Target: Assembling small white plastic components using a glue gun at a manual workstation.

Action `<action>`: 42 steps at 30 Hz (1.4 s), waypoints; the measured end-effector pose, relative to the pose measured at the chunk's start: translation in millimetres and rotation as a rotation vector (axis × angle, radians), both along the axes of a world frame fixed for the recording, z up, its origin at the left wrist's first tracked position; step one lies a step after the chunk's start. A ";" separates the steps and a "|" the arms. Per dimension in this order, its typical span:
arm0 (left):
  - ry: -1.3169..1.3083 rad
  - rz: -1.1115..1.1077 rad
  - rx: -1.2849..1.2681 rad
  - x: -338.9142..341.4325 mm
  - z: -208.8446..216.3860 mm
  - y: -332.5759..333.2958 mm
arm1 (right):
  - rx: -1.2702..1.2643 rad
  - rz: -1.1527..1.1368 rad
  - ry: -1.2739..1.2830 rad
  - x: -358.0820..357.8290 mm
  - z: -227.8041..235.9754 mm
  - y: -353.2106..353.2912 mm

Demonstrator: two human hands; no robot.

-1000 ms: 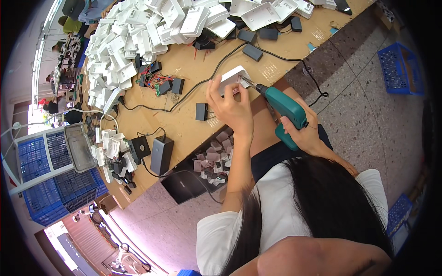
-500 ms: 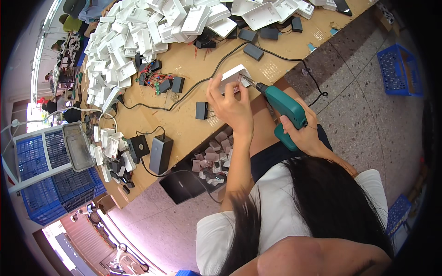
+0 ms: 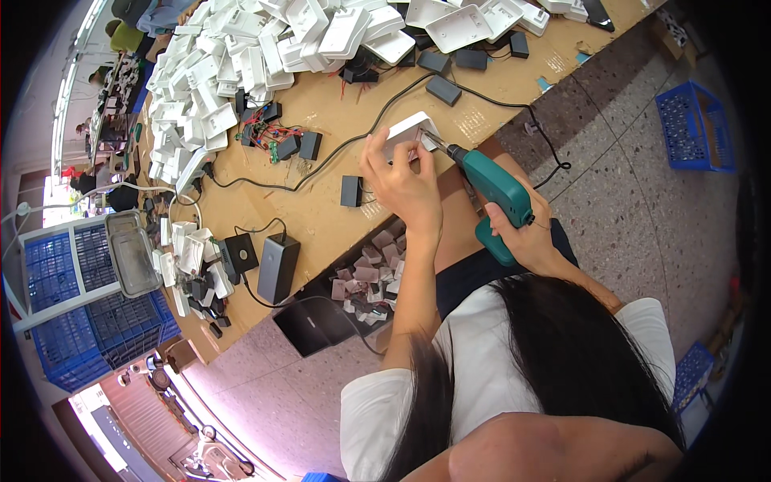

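Observation:
Between the fingers and thumb of my left hand [image 3: 405, 181] is a white plastic housing [image 3: 411, 127], tilted with its hollow side toward the tool. My right hand [image 3: 526, 233] is wrapped round the handle of a green electric screwdriver [image 3: 496, 186]. The screwdriver's bit reaches inside the housing, near my left fingertips; the exact spot it touches is too small to make out. Just left of my left hand, a small black box [image 3: 351, 192] with a thin wire lies on the table's edge.
White housings [image 3: 241, 48] are heaped across the far side of the table [image 3: 321, 217]. A black cable [image 3: 321, 171] crosses it. A black adapter [image 3: 279, 267] stands near the edge. Below sits a bin of plastic pieces [image 3: 369, 273]; a blue crate [image 3: 695, 128] stands on the floor at right.
The view has shifted very slightly. Both hands, the housing and the screwdriver stay in nearly the same places, with the bit still inside the housing.

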State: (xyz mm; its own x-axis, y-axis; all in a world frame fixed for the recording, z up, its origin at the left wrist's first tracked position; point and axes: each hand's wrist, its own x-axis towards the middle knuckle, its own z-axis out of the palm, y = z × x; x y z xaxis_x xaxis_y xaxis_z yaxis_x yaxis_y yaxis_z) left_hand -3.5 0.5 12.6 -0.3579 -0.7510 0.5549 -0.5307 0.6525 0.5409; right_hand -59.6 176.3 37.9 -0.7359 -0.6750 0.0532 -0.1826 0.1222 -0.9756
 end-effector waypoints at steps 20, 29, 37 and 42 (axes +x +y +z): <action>-0.034 0.026 -0.054 -0.1 -4.6 -3.3 | -0.126 0.006 -0.179 4.8 -5.0 0.8; -0.039 0.027 -0.065 -0.2 -4.9 -4.1 | -0.134 0.064 -0.103 -1.6 -13.6 24.4; -0.032 -0.006 -0.061 2.1 -3.4 -5.1 | -0.284 0.014 -0.240 -7.0 -10.3 45.9; 0.020 -0.090 0.083 14.1 4.4 -5.9 | -0.329 -0.012 -0.227 -14.5 -7.2 52.7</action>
State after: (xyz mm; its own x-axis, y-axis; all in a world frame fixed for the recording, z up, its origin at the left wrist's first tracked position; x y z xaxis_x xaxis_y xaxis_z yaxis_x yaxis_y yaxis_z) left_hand 10.7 -5.5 16.9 -0.4152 -0.7600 0.5000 -0.4603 0.6496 0.6051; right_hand -74.1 229.0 30.7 -0.7618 -0.6400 0.1004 0.0414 -0.2028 -0.9783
